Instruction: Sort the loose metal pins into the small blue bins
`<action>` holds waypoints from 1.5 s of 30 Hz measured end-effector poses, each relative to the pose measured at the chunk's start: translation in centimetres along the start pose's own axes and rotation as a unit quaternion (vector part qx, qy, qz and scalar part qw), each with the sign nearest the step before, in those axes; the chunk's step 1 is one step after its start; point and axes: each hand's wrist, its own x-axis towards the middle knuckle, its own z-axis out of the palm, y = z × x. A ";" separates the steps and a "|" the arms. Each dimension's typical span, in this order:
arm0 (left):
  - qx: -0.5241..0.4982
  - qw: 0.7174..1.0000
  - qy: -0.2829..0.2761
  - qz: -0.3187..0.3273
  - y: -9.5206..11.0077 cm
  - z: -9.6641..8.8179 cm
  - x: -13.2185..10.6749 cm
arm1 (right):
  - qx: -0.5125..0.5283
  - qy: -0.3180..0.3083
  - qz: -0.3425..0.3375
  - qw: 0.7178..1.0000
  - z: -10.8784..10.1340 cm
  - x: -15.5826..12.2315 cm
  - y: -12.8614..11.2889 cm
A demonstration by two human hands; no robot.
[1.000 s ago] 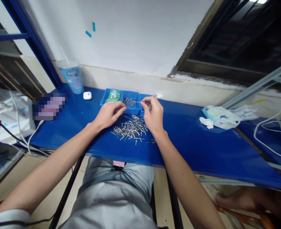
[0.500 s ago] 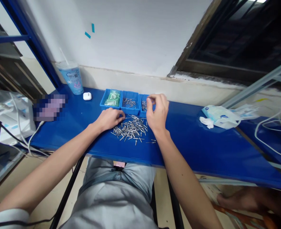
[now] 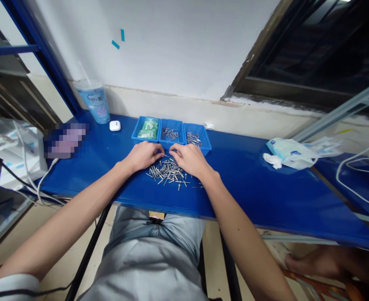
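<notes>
A loose pile of steel rivets [image 3: 168, 173] lies on the blue bench top [image 3: 250, 188], just in front of a row of three small blue bins. My left hand [image 3: 143, 155] rests at the pile's far left edge, its fingers curled. My right hand [image 3: 189, 159] lies over the pile's right side, with its fingertips reaching towards my left hand. Neither hand shows a held rivet, though the fingers could hide one. The left bin [image 3: 136, 131] holds green packets, while the middle bin [image 3: 171, 144] and right bin [image 3: 203, 144] hold rivets.
A blue paper cup with a straw [image 3: 93, 102] and a white earbud case [image 3: 115, 125] stand at the back left. A pixelated object [image 3: 65, 141] and white cables lie further left. A tissue packet [image 3: 289, 154] lies on the right.
My right hand has moved left and down from the right bin to the pile, uncovering that bin. My left hand has shifted only slightly.
</notes>
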 end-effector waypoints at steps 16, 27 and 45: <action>-0.052 0.993 0.097 0.036 0.4 -0.5 -0.3 | -0.021 -0.003 0.015 1.000 0.0 -0.1 0.2; -0.063 0.987 0.102 0.107 0.5 -0.2 -0.3 | 0.007 0.026 -0.028 0.999 -0.1 -0.2 -0.2; -0.177 0.963 0.147 0.141 0.9 -0.7 -0.6 | 0.059 0.024 -0.030 0.998 -0.5 -0.3 -0.6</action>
